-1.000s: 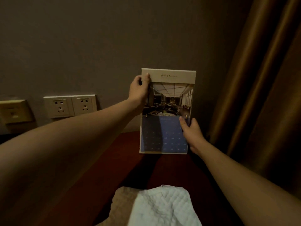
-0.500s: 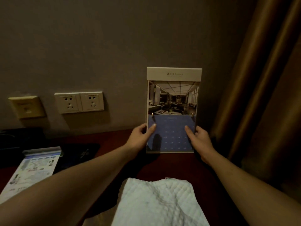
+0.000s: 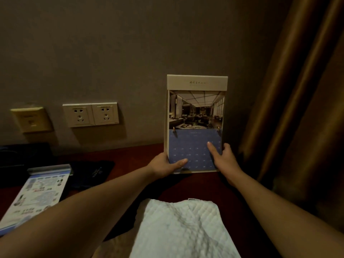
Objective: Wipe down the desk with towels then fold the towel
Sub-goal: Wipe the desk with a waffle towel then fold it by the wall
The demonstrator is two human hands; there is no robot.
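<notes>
A white quilted towel (image 3: 183, 229) lies bunched on the dark red desk (image 3: 130, 157), close to me at the bottom centre. Beyond it a tall desk calendar (image 3: 196, 112) with a room photo and a blue lower page stands upright at the back of the desk, near the wall. My left hand (image 3: 165, 165) grips its lower left corner, thumb across the blue page. My right hand (image 3: 224, 158) holds the lower right edge, its thumb pressed on the blue page. Neither hand touches the towel.
A printed leaflet stand (image 3: 36, 192) lies at the left, with a dark pad (image 3: 91, 173) beside it. Two wall sockets (image 3: 90, 114) and a yellowish wall plate (image 3: 30, 120) sit above the desk. A brown curtain (image 3: 301, 108) hangs at the right.
My left hand slid from the calendar's top left corner down to its lower left corner. The calendar came down from the air and now stands on the desk. The view shifted left.
</notes>
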